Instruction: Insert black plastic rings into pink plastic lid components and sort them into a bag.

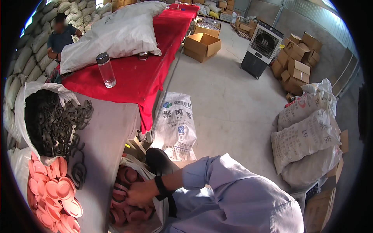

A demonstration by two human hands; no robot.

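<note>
Pale concrete floor (237, 97), red-covered table (143, 73), stacked sacks (27, 50), cardboard boxes (297, 58), air cooler (261, 48)

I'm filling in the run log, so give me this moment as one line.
right hand: reaching into sack of pink rings beside table | grip: cannot tell | left hand: out of view | on table: pink caps, black rings

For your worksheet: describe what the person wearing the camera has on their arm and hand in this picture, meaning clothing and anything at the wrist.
Only one arm shows clearly. It wears a loose, pale blue long sleeve, creased and pushed back from the wrist. A black band, like a watch strap, circles the wrist. The hand is bare, without a glove. Which arm it is, and where the other hand is, cannot be told.
</note>
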